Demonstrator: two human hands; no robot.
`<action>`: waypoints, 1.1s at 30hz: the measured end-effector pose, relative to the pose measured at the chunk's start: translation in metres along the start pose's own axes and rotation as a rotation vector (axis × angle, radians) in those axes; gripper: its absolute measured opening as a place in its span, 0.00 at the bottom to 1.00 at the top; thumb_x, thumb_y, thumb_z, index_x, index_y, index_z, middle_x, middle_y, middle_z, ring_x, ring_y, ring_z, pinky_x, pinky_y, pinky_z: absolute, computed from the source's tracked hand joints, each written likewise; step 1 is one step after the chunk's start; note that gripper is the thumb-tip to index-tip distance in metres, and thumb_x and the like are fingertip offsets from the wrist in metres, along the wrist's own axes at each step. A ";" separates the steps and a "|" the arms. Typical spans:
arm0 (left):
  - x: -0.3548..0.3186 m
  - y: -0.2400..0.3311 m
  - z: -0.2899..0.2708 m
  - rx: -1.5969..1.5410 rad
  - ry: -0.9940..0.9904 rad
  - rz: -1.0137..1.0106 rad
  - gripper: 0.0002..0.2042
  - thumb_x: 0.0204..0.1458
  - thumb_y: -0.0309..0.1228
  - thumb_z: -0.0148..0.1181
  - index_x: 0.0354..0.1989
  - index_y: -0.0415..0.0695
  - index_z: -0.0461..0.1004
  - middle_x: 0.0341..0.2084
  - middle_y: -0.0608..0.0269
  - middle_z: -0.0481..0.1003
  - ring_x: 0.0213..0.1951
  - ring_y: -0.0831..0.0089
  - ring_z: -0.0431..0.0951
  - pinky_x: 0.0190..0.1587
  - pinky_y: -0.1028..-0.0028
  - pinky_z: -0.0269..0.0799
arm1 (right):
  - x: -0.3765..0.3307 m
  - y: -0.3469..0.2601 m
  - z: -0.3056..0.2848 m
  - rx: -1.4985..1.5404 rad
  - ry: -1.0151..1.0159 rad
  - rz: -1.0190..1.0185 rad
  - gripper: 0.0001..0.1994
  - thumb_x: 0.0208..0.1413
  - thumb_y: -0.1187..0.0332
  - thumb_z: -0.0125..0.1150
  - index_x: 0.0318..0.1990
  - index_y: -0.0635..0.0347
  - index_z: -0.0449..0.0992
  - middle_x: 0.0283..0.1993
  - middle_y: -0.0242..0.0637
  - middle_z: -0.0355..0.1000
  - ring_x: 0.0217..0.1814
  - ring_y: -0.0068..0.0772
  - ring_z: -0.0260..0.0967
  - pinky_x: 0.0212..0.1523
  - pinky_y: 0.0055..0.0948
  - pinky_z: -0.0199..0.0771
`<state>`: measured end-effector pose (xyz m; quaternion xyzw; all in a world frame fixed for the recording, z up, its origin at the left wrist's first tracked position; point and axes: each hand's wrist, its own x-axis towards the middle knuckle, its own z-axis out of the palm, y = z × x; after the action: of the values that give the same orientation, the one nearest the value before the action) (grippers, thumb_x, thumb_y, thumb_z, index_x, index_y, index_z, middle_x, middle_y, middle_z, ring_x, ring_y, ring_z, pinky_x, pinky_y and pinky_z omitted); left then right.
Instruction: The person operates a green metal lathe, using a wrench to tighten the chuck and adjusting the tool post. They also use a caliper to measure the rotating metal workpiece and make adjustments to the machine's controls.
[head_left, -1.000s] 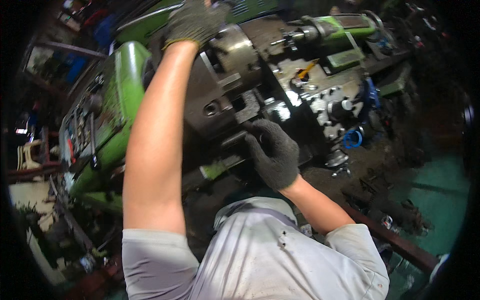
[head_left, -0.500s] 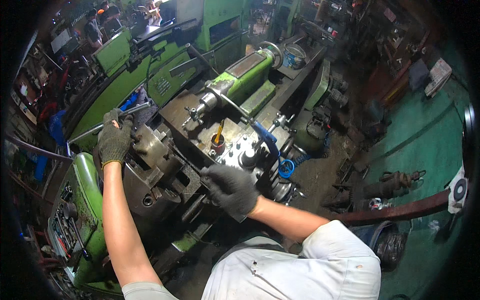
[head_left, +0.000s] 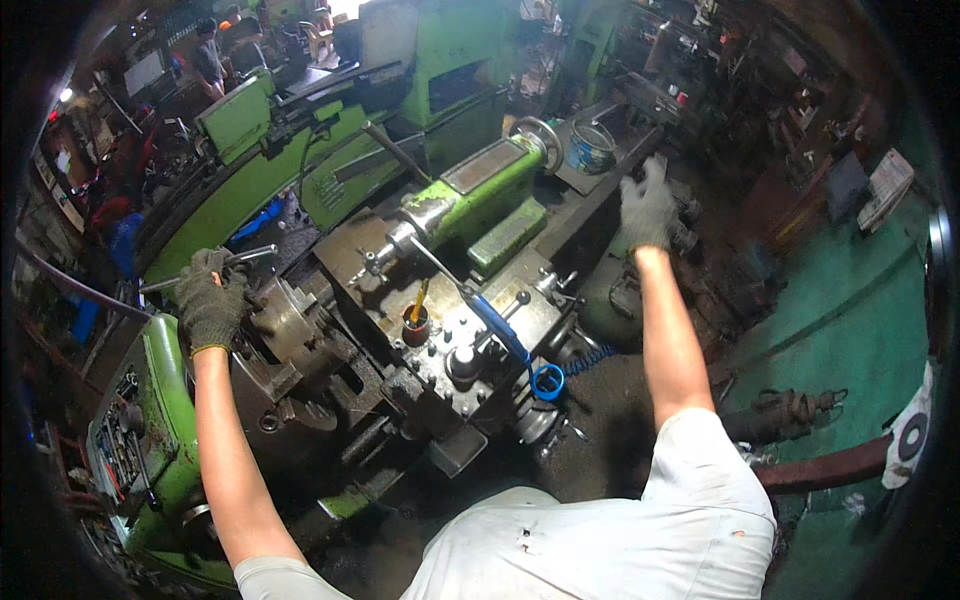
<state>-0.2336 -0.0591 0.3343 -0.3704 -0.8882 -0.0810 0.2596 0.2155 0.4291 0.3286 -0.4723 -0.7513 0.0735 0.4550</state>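
My left hand [head_left: 213, 300], in a dark knitted glove, is closed around a long metal bar [head_left: 258, 254] beside the lathe chuck [head_left: 290, 335]. The hidden part of the bar lies under its fingers. My right hand [head_left: 648, 207], in a grey glove, reaches out to the far right with fingers extended and nothing visible in it. Below and beside it is a green tank [head_left: 608, 312]. Between my hands stand the green tailstock [head_left: 490, 190] and the carriage with its tool post [head_left: 463, 363].
On the carriage sit a small pot [head_left: 416, 325] holding a yellow-handled brush and a blue air gun [head_left: 500, 328] with a coiled hose. A bucket [head_left: 590, 147] rests beyond the tailstock. Tools fill the headstock tray [head_left: 128, 440]. A rusty bar [head_left: 830, 466] juts out at right.
My right hand has swung from above the carriage out to the far right, its arm now stretched forward. My left hand stays on the bar, which sits slightly lower in view.
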 end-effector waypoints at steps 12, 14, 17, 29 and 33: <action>0.033 -0.023 0.052 -0.229 0.047 0.114 0.18 0.59 0.33 0.48 0.49 0.38 0.81 0.48 0.41 0.80 0.51 0.44 0.80 0.57 0.55 0.74 | -0.325 0.087 -0.145 -0.397 -0.886 0.302 0.23 0.60 0.51 0.57 0.56 0.54 0.81 0.58 0.51 0.77 0.57 0.59 0.75 0.59 0.51 0.74; 0.053 -0.049 0.092 -0.199 -0.024 0.106 0.21 0.65 0.40 0.45 0.51 0.41 0.81 0.48 0.42 0.80 0.52 0.44 0.80 0.54 0.53 0.74 | -0.400 0.168 -0.154 -0.463 -0.718 0.205 0.20 0.61 0.55 0.55 0.55 0.54 0.81 0.56 0.53 0.78 0.57 0.59 0.76 0.57 0.52 0.74; 0.073 -0.143 0.142 -0.235 -0.118 0.185 0.26 0.69 0.49 0.43 0.61 0.41 0.75 0.55 0.40 0.77 0.56 0.41 0.77 0.56 0.52 0.72 | -0.417 0.152 -0.196 -0.634 -0.856 0.333 0.16 0.61 0.59 0.54 0.50 0.56 0.81 0.52 0.53 0.79 0.54 0.59 0.76 0.52 0.52 0.75; 0.107 -0.146 0.143 -0.207 -0.320 0.243 0.31 0.71 0.50 0.41 0.72 0.39 0.63 0.71 0.46 0.65 0.69 0.50 0.67 0.69 0.60 0.62 | -0.440 0.137 -0.478 -0.856 0.270 0.509 0.10 0.63 0.64 0.57 0.46 0.59 0.76 0.48 0.56 0.74 0.52 0.63 0.72 0.52 0.52 0.72; 0.091 -0.146 0.139 0.169 -0.157 0.174 0.29 0.71 0.50 0.40 0.70 0.40 0.67 0.67 0.45 0.68 0.67 0.51 0.70 0.67 0.59 0.64 | -0.430 0.240 -0.613 -1.182 -0.047 0.950 0.23 0.63 0.53 0.56 0.56 0.63 0.76 0.62 0.60 0.70 0.65 0.62 0.67 0.63 0.50 0.69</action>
<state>-0.4450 -0.0607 0.2705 -0.4282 -0.8739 0.0462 0.2255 0.8919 0.0293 0.2874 -0.9086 -0.3911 -0.1435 0.0293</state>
